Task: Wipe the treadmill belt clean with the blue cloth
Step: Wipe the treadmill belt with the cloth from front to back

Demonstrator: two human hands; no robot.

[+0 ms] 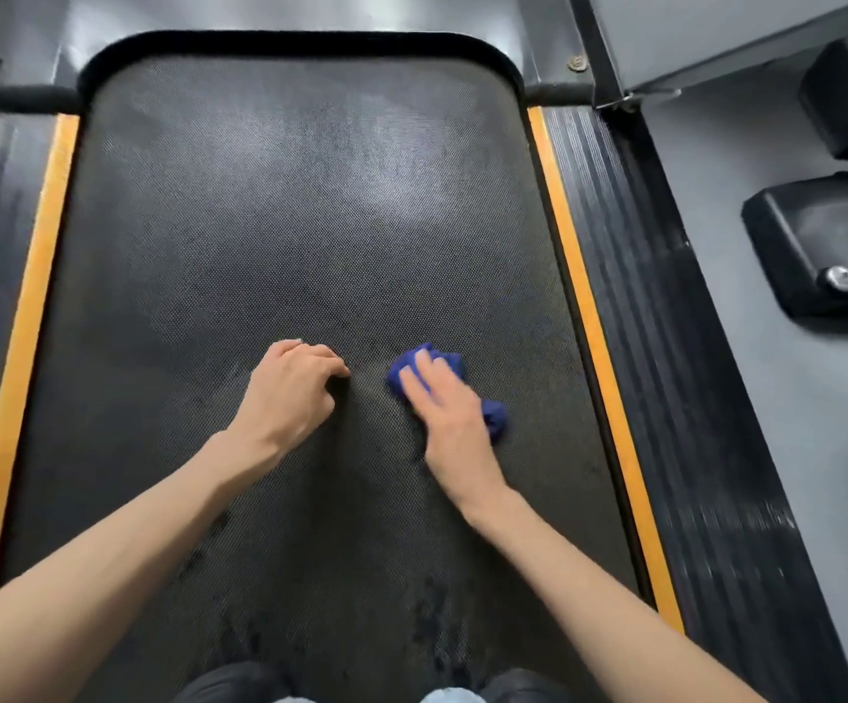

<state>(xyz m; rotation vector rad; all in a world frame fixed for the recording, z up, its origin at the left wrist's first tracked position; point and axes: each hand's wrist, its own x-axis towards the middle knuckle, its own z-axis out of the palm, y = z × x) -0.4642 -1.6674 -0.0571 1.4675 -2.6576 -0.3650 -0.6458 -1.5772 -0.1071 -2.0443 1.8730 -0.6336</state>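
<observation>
Head view, looking down along treadmill belt: dark, dotted texture, pale sheen toward far end.

R hand laid flat on blue cloth, fingers straight & slightly spread, pressing it to belt, not curled round it. A bit blurred.

Cloth bunched up, on belt right of centre, in nearer half; poking out ahead of fingertips & at outer edge of hand.

L hand just beside, left of cloth, apart from it. Fingers curled under, gripping nothing, tips resting on belt. Both forearms bare.

Darker blotches scattered on near part of belt, betw. the arms.

Yellow strip along R belt edge, matching one along L edge. Ribbed black side rails outside them.

Grey motor cover across far end.

Grey floor to R, w/ black machine base on it.

Dark rounded shapes at bottom edge, knees or shoes, can't tell.
</observation>
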